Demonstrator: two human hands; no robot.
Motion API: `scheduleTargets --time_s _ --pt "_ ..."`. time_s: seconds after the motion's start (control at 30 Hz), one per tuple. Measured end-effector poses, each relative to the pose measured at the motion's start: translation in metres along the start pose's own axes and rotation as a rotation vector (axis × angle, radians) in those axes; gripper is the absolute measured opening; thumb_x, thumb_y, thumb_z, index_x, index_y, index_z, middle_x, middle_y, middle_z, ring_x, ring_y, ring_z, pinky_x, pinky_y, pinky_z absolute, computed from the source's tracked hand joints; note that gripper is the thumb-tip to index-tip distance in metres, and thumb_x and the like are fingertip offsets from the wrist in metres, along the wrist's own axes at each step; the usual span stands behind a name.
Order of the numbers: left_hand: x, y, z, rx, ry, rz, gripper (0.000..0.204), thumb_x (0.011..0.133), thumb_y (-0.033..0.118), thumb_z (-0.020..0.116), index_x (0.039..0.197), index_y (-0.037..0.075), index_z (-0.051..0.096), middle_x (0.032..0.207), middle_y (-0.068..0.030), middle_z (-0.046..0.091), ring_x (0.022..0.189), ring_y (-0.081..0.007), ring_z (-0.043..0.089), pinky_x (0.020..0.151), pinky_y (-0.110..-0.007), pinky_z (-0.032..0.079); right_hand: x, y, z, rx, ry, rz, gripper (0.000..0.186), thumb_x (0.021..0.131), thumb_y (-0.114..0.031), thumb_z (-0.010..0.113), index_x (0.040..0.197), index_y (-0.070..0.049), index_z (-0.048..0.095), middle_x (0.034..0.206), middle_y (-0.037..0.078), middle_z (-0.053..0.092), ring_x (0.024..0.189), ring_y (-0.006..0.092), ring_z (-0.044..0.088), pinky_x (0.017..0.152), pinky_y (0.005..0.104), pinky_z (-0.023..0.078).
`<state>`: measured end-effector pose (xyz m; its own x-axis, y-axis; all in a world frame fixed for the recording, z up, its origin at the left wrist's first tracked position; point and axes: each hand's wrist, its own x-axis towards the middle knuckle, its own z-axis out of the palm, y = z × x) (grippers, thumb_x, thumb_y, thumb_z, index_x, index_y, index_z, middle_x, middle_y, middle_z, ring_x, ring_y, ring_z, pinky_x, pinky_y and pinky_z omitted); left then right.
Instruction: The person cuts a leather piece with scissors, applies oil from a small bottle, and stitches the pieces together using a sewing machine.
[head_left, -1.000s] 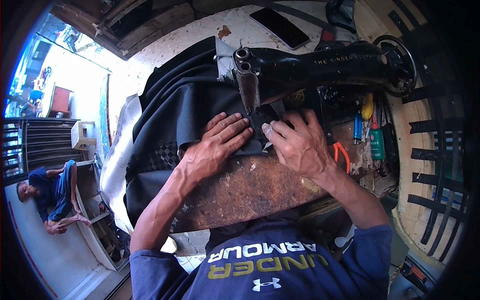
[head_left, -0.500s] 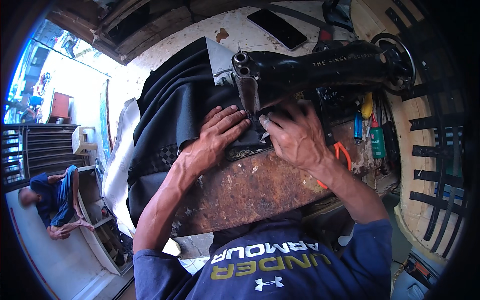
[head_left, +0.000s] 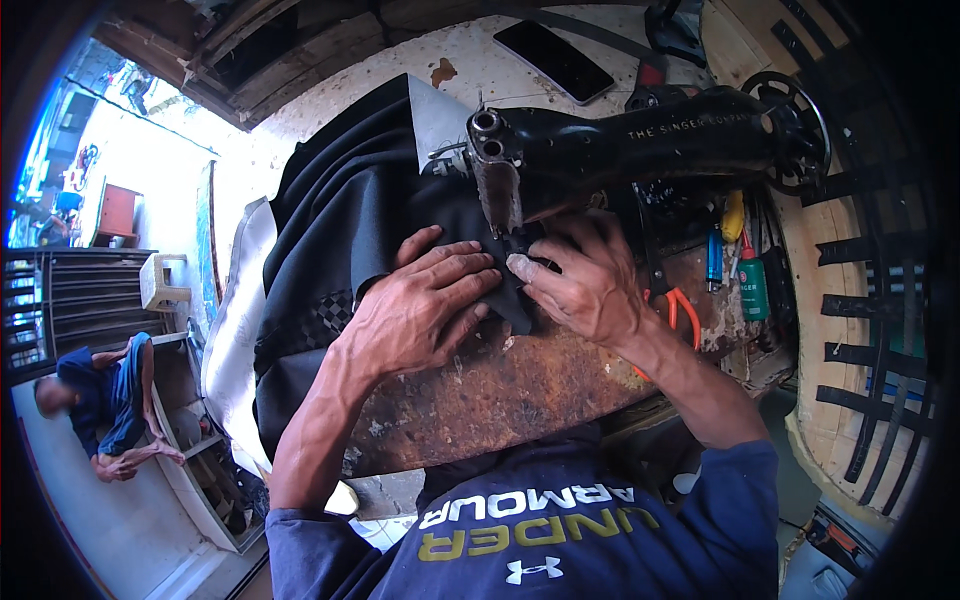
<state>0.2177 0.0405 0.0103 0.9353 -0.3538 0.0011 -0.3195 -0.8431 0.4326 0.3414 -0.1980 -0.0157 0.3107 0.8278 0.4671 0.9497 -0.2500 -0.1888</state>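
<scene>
A black sewing machine [head_left: 580, 145] stands across the worktable, its needle end over a spread of black fabric [head_left: 325, 215]. My left hand [head_left: 425, 300] lies flat on the fabric just left of the needle area, fingers stretched out. Close on the right of the needle area, my right hand [head_left: 585, 285] has its fingers bent, thumb and forefinger pinching the fabric's edge. A pointed corner of the fabric hangs toward me between the hands. The needle itself is hard to make out behind the machine's head. Under the fabric's left side shows a white sheet [head_left: 232, 320].
Orange-handled scissors [head_left: 685, 318], a blue tool [head_left: 715, 260] and a green bottle [head_left: 752, 285] lie right of my right hand. A phone [head_left: 553, 60] rests beyond the machine. The worn wooden edge [head_left: 480, 385] is nearest me. Another person [head_left: 110, 400] sits at far left.
The fabric beneath my hands has shifted, and a pointed corner now covers the metal-edged opening near the needle. My left hand has slid slightly toward me; the right fingers remain by the needle.
</scene>
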Motion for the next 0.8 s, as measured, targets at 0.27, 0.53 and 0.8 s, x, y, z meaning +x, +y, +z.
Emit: scheduleTargets --time_s 0.27,0.53,0.8 --pt "-0.006 0.012 0.019 0.111 0.008 -0.067 0.065 0.091 0.010 0.068 0.155 0.017 0.059 0.162 -0.0029 0.056 0.142 -0.0276 0.055 0.119 -0.048 0.037 -0.008 -0.004 -0.004 -0.037 -0.047 -0.037 0.024 0.090 -0.028 0.077 0.105 -0.011 0.081 0.099 0.001 0.067 0.104 0.0231 0.060 0.099 0.0488 0.047" --pt "-0.013 0.019 0.032 0.215 0.018 -0.110 0.070 0.088 0.012 0.072 0.156 0.023 0.058 0.164 0.0003 0.054 0.149 -0.0256 0.051 0.122 -0.057 0.037 -0.022 -0.010 -0.017 -0.090 -0.098 0.008 0.029 0.091 -0.025 0.076 0.111 -0.006 0.082 0.117 0.005 0.078 0.098 0.0222 0.063 0.094 0.0470 0.047" --pt "-0.005 0.015 0.035 0.132 0.093 -0.162 0.072 0.084 0.009 0.073 0.153 0.020 0.060 0.163 -0.0014 0.054 0.151 -0.0289 0.049 0.119 -0.047 0.048 -0.014 -0.011 -0.009 -0.102 -0.039 0.103 0.033 0.089 -0.023 0.076 0.115 -0.003 0.081 0.116 0.006 0.079 0.099 0.0225 0.062 0.093 0.0434 0.045"
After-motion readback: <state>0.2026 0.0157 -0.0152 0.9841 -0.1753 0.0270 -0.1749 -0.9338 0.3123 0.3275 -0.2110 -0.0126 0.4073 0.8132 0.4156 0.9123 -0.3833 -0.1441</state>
